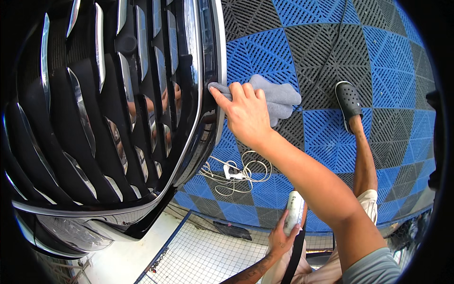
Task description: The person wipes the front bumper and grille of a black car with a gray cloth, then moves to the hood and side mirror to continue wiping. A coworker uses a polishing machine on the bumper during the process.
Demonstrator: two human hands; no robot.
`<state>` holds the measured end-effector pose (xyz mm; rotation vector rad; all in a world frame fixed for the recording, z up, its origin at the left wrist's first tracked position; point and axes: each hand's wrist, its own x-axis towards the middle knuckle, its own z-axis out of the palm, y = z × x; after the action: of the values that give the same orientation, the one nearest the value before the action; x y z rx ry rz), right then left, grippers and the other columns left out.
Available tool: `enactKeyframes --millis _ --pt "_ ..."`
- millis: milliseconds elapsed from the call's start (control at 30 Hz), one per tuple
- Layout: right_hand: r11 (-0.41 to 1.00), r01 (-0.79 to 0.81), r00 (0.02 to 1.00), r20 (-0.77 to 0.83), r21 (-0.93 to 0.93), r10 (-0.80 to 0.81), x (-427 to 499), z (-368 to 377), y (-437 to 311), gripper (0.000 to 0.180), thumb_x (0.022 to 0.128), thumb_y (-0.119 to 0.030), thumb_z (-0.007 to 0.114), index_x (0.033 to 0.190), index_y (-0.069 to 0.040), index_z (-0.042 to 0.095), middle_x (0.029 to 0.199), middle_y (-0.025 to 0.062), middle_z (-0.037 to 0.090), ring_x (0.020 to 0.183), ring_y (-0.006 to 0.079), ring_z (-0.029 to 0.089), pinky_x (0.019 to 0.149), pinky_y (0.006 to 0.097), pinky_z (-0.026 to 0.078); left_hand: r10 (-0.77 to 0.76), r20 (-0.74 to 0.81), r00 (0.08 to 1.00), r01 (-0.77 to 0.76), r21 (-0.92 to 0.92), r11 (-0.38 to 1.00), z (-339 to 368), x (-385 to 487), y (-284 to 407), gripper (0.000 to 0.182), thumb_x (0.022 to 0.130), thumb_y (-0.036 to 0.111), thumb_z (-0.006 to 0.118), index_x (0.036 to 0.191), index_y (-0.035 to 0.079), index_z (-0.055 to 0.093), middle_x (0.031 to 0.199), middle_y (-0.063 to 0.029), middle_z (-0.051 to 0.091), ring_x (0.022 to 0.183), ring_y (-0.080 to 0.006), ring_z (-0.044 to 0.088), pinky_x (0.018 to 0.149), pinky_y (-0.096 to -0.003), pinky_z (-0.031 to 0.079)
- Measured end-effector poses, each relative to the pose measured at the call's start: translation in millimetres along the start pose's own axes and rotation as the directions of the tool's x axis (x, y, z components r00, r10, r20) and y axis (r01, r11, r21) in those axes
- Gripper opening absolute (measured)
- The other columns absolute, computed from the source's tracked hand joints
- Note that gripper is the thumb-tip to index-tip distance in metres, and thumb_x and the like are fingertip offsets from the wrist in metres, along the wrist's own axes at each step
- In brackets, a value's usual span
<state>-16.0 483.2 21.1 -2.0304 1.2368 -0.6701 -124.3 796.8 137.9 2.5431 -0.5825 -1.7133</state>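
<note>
My right hand point(248, 106) grips a folded grey microfiber cloth point(280, 97), its bunched part hanging to the right. The index finger presses a corner of the cloth against the glossy black edge trim point(209, 106) beside a car's front grille point(106, 106). Low in the view, my left hand point(282, 236) is wrapped around a whitish cylindrical bottle point(294, 213) that bears writing; its upper end points up in the picture. The grille has black slats with chrome inserts and fills the left side.
Blue and black slotted floor tiles point(330, 135) lie below. A coiled white cable with a plug point(232, 174) rests near the car's corner. A thin dark cable point(328, 60) crosses the tiles. My foot in a black clog point(347, 101) stands at the right. White gridded flooring point(209, 252) lies beyond.
</note>
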Motion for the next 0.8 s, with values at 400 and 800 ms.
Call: enactKeyframes --millis 400,800 --pt "1.000 -0.015 0.999 -0.035 0.003 0.016 4.2 0.1 -6.0 0.048 0.079 -0.009 0.059 0.126 -0.014 0.064 0.090 0.0049 0.049 0.087 0.0237 0.048 0.069 0.0384 0.033 0.030 -0.001 1.000 -0.030 0.027 0.999 9.2 -2.5 -3.8 0.070 0.090 0.044 0.067 0.145 0.008 0.043 0.131 -0.0227 0.059 0.116 -0.0377 0.061 0.096 -0.0419 0.050" --pt "0.990 -0.011 0.988 0.156 0.139 -0.011 -49.9 -56.1 44.6 0.059 0.077 -0.005 0.061 0.135 -0.016 0.057 0.094 0.0096 0.052 0.090 0.0296 0.052 0.076 0.0420 0.042 0.007 -0.178 0.984 -0.036 -0.155 0.987 20.4 -0.8 -4.1 0.071 0.089 0.046 0.068 0.145 0.010 0.044 0.128 -0.0203 0.062 0.114 -0.0361 0.063 0.095 -0.0413 0.049"
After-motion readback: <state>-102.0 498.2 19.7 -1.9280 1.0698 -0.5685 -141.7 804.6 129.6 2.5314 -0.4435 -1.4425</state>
